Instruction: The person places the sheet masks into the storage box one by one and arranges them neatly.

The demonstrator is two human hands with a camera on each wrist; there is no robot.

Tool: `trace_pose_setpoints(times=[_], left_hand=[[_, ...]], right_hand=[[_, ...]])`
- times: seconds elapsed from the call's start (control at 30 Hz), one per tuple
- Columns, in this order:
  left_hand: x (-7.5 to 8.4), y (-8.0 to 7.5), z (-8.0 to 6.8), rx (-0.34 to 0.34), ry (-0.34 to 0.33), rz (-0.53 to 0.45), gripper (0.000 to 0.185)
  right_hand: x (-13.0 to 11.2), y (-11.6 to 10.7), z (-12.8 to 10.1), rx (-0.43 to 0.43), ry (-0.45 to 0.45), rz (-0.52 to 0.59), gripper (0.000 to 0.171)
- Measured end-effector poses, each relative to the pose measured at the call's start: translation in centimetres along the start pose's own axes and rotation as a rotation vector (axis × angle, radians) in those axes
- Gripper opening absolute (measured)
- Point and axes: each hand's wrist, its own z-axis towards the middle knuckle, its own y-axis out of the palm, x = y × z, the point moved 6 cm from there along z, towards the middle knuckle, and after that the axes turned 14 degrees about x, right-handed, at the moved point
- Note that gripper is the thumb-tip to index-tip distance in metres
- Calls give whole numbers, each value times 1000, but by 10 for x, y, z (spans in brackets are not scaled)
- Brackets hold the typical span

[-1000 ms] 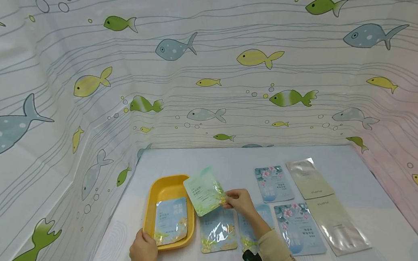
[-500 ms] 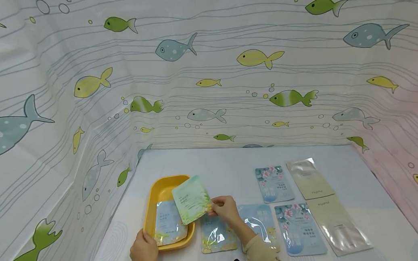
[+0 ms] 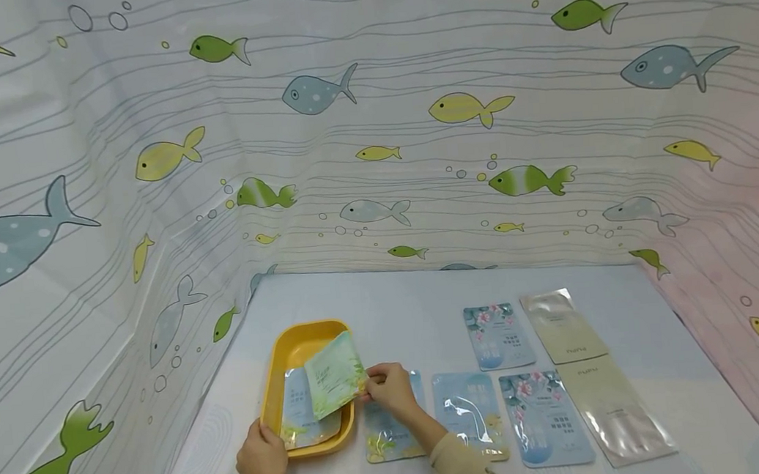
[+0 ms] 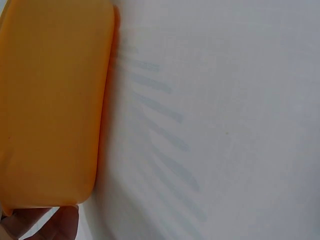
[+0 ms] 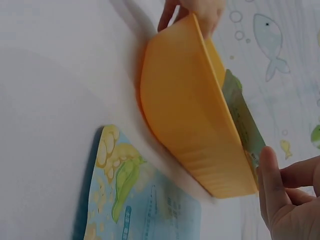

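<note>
1. We see the green packet [image 3: 333, 378] tilted over the right part of the yellow tray [image 3: 303, 354], with a blue packet [image 3: 293, 418] lying inside, to its left. The right hand [image 3: 392, 392] pinches the green packet's right corner between thumb and fingers.
2. Because we see only that one corner held, we judge that the packet's far left end could sag or swing.
3. In the right wrist view the green packet slants close along the tray's right rim. If the hand drops low too soon, we think the packet could catch there and bend. Whether it touches the rim or the packet beneath, we cannot tell.
4. Let go while still tilted, it could slide off the smooth blue packet and settle crookedly, or push that one askew.
5. The left hand [image 3: 261, 458] grips the tray's near left edge, fingers curled at the rim. Should that grip loosen, a bump on the right side could turn the tray.
6. Just right of the tray lies another blue packet [image 3: 390, 438], partly behind the right forearm; a low wrist or sleeve [image 3: 467, 466] could drag it.
</note>
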Motion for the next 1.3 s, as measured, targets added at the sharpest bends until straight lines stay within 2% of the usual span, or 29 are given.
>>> trace_pose_setpoints(times=[0.27,0.63,0.73,0.93,1.1,1.3], left_hand=[[-2,0,0,1,-12,7,30],[3,-2,0,27,13,-7,30],[3,-2,0,31,19,-8,30],[3,-2,0,48,33,-23,29],[3,-3,0,54,32,-26,28],[4,-3,-1,43,10,-8,28]], right_hand=[[-7,15,-11,-14,-40,-68,23],[-7,27,-16,-19,-95,-169,20],[-11,31,-18,-21,-159,-201,16],[-13,36,-21,1,-337,-405,12],[-11,39,-25,2,-374,-460,13],[-12,43,-31,5,-463,-586,8]])
